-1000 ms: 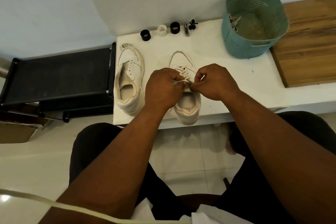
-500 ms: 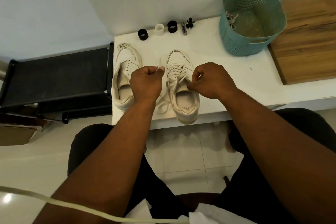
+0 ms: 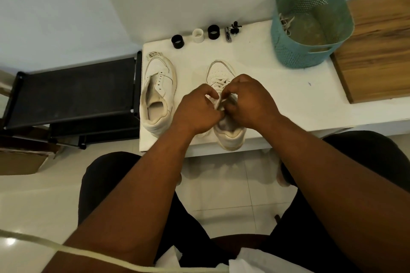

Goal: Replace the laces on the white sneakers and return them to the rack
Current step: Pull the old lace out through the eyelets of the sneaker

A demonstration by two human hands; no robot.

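Observation:
Two white sneakers stand on the white table (image 3: 288, 99). The left sneaker (image 3: 158, 95) has bare eyelets and lies tilted by the table's left edge. The right sneaker (image 3: 224, 104) carries a white lace (image 3: 218, 83) crossed over its front. My left hand (image 3: 197, 111) and my right hand (image 3: 248, 104) meet over this shoe's tongue, both pinching the lace ends. The hands hide the upper eyelets and most of the loose lace.
A black shoe rack (image 3: 73, 93) stands left of the table. A teal perforated basket (image 3: 310, 26) at the back right holds old laces. Small black and white rings (image 3: 197, 36) and a small tool line the wall. A wooden board (image 3: 377, 51) lies at the right.
My left hand had pulled the lace out to the left half a second ago; it has come back to the shoe, and both hands are together again over the tongue.

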